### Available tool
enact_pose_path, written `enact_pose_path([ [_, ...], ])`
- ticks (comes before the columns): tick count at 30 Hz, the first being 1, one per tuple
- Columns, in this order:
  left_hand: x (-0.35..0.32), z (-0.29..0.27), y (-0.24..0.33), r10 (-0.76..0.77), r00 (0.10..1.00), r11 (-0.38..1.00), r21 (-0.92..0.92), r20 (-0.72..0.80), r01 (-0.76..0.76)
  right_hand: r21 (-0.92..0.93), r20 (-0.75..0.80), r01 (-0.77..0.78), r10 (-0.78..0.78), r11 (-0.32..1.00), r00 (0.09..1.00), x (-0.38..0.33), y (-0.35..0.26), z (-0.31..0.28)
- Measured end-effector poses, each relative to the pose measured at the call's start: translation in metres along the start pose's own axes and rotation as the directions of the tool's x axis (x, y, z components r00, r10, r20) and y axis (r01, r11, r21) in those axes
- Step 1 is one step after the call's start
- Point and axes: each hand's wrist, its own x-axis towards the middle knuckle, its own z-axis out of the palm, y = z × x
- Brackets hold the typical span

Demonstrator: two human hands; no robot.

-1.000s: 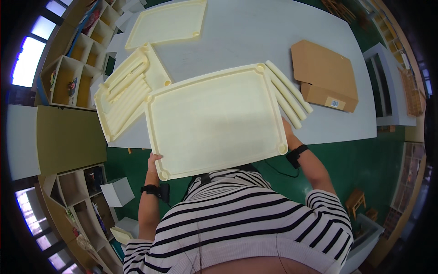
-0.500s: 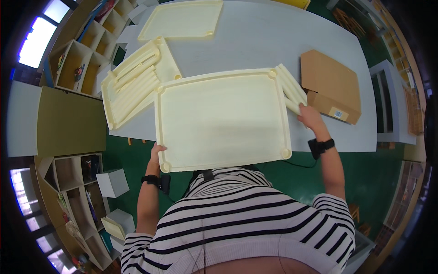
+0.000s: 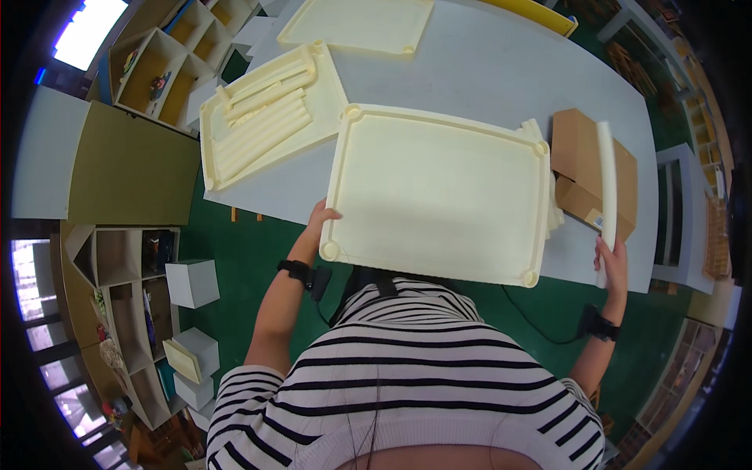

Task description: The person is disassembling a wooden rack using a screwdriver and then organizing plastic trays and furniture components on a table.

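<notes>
My left hand (image 3: 319, 225) grips the near left part of a cream plastic shelf panel (image 3: 439, 192), thumb over its raised rim. Round sockets sit at the panel's corners, and its near edge reaches past the table toward my body. In my right hand (image 3: 612, 262) a cream plastic tube (image 3: 608, 176) stands nearly upright, held near its lower end, right of the panel. More cream tubes (image 3: 554, 211) lie partly hidden under the panel's right side. To the left, another cream panel (image 3: 333, 110) carries several tubes (image 3: 262, 141) and a looped frame piece (image 3: 274, 84).
A third cream panel (image 3: 360, 23) lies at the far side of the grey table (image 3: 478, 82). An open cardboard box (image 3: 576, 149) stands on the right, behind the raised tube. Shelving (image 3: 129, 313) and white cubes (image 3: 192, 283) are on the left. A black cable (image 3: 533, 323) hangs by my right wrist.
My right hand has lifted one tube from the bundle beside the panel and moved right, turning it upright. The left hand still holds the panel, which has tilted slightly. The view has shifted.
</notes>
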Motion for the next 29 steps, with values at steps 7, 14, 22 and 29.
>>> enact_pose_path([
  [7,0.028,0.009,0.023,-0.056,0.998,0.997,0.051,-0.004,0.056,0.395,0.075,0.151,-0.196,0.906,0.978,-0.002,-0.031,0.116],
  [14,0.026,0.008,0.055,0.392,0.918,0.600,0.772,-0.056,-0.210,0.311,0.422,0.420,-0.520,0.852,0.742,-0.014,-0.100,0.257],
  [22,-0.043,0.059,0.135,0.525,0.800,0.840,-0.028,0.291,-0.542,0.299,0.754,0.575,-0.558,0.761,0.346,-0.020,-0.143,0.389],
  [29,-0.064,0.032,0.113,0.638,0.716,0.768,-0.171,0.282,-0.617,-0.062,0.878,0.966,-0.445,0.251,0.173,-0.015,-0.107,0.390],
])
